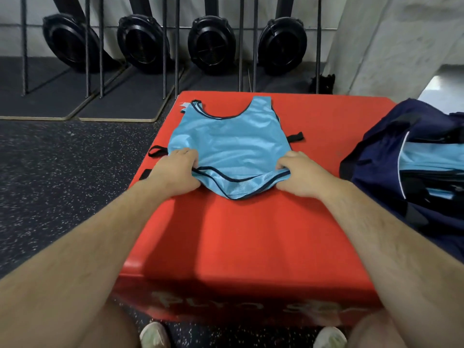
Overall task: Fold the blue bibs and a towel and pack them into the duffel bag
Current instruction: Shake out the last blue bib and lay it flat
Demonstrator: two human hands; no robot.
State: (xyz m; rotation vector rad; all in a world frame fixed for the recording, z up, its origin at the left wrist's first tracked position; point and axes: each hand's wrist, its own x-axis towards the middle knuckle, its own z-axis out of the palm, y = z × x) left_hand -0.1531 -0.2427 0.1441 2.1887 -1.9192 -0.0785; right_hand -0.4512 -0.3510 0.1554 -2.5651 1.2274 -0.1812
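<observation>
Red padded surface (pixel 251 237): shiny mesh bib (pixel 229 144) lies flat, left hand (pixel 175 172) and right hand (pixel 300 175) pinching its dark-trimmed hem; navy bag (pixel 381 156) alongside.

both arms outstretched, left hand (pixel 175 173) and right hand (pixel 300 175) with fingers curled, pinching

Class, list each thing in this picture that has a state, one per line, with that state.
Bib: spread flat on red box, near hem lifted.
Left hand: grips hem's left corner.
Right hand: grips hem's right corner.
Duffel bag: open, blue fabric inside.
</observation>
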